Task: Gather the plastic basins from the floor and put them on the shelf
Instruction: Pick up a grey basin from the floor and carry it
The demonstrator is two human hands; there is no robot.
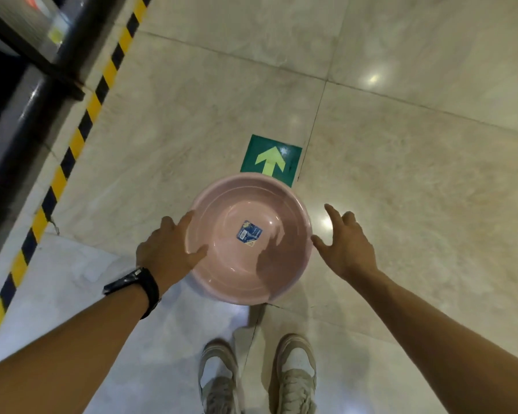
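A round pink plastic basin (248,237) with a blue label stuck inside its bottom sits low in front of my feet, over the tiled floor; I cannot tell whether it rests on the floor or is slightly raised. My left hand (168,249), with a black watch on the wrist, holds the basin's left rim, thumb inside and fingers along the outside. My right hand (346,243) is spread open just right of the basin, its thumb tip at the right rim and its fingers apart from it.
A dark metal shelf frame (27,94) runs along the left edge, bordered by yellow-and-black hazard tape (72,147) on the floor. A green arrow sticker (271,158) lies just beyond the basin. My two shoes (257,375) stand below it.
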